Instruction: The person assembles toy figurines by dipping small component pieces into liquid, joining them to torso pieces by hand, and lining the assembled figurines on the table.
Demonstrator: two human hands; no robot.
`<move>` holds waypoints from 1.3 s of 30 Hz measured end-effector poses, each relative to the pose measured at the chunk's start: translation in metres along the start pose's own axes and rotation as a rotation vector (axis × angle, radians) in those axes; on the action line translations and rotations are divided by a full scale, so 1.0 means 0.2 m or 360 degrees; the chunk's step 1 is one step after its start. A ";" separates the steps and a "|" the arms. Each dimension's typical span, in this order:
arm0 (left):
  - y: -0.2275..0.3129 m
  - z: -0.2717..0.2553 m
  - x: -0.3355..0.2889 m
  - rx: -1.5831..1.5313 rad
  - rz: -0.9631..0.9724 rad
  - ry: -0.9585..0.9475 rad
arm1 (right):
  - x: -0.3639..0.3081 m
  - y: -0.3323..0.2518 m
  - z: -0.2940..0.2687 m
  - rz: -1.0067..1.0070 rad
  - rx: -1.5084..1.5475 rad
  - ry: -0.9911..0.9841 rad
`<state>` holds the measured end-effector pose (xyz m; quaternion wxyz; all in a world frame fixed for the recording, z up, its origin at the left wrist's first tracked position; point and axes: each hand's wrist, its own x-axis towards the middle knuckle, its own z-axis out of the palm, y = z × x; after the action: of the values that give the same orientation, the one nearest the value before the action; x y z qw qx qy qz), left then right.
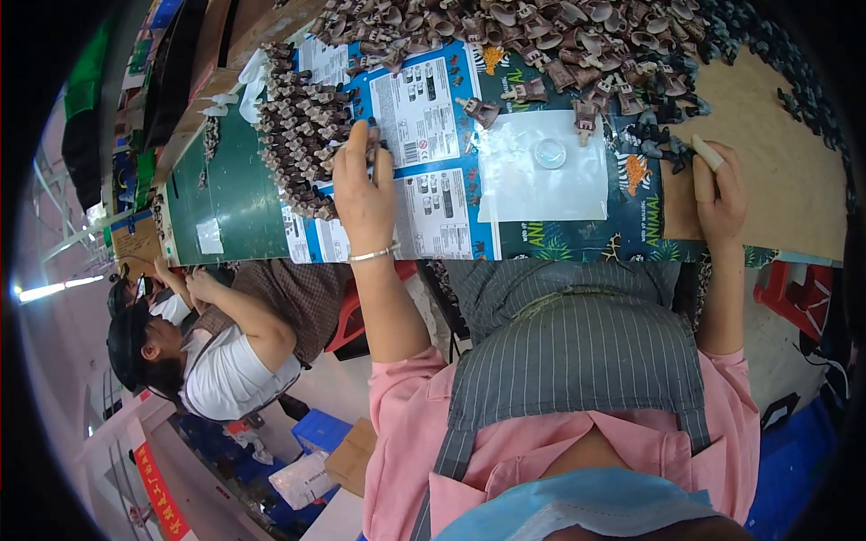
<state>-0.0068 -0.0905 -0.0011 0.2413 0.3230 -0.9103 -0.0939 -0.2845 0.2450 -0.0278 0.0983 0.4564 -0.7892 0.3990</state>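
Table [244, 207], one: long, green-topped where bare, and overlaid with sheets, presumably to protect its surface.

Co-worker [239, 347], one: in a white top, seated farther left along the table.

Cardboard sheet [780, 171], one: plain brown, at the right end.

Printed sheets, several: blue-and-white [428, 117] on the left, dark green with animal pictures [537, 239] across the middle.

Heap of brown figurine parts [577, 36], one: hollow, flared pieces jumbled at the far side, probably to leave the near area free.

Block of brown figurine parts [302, 135], one: set in close rows left of the left hand; we judge the tight spacing keeps them orderly and countable.

Heap of dark grey figurine parts [749, 32], one: far right, apart from most of the brown, seemingly sorted by colour.

White sheet [505, 198], one: under a clear round dish [550, 153], likely for a clean backing.

Left hand [367, 203]: at the block's right edge, fingers bent and slightly parted — we cannot tell whether it pinches the dark bit among its fingers.

Right hand [722, 207]: pale finger cots [707, 153] on its fingertips, beside a loose dark grey part [675, 153] — touching or gripping, we cannot tell.
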 end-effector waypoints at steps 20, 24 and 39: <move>0.03 -0.11 -0.07 -0.0161 -0.0092 0.0219 | -0.02 0.03 -0.02 0.0029 0.0160 0.0077; 0.06 0.01 -0.13 0.0031 0.0176 0.0038 | 0.00 0.00 -0.02 0.0007 0.0186 0.0056; -0.08 -0.12 0.07 -0.0226 -0.0371 -0.0197 | -0.03 0.02 -0.03 0.0058 0.0258 0.0029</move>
<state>0.0037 -0.1124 0.0193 0.1943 0.4022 -0.8708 -0.2052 -0.2859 0.2550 -0.0295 0.0610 0.4447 -0.7616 0.4675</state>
